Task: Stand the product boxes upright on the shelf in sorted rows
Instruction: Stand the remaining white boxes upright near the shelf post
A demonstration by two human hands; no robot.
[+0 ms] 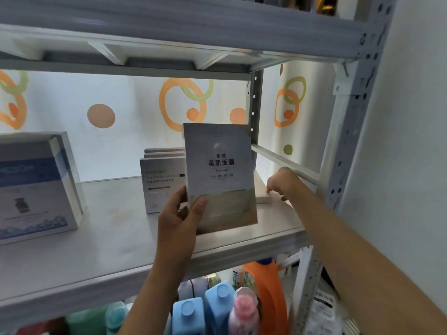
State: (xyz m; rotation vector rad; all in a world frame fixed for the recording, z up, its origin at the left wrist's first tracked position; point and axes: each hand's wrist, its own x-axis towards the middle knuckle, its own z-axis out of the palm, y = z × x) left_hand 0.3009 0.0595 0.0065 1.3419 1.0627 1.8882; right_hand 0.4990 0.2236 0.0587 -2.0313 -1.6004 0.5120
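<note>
We held the face-mask box [219, 175] upright in our left hand [177, 220], thumb curled over its lower front and fingers behind, above the shelf [116, 228] near its front edge. Our right hand [280, 183] reached toward the shelf's right end, fingers curled on the corner of a flat box [261, 189] lying there. Behind stood a row of upright white boxes [163, 184]; a large blue-and-white box [36, 187] stood at the left, with bare shelf between.

Flat box [261, 189] mostly hidden behind held box [219, 175]; right hand [280, 183] fingertips unclear.
</note>
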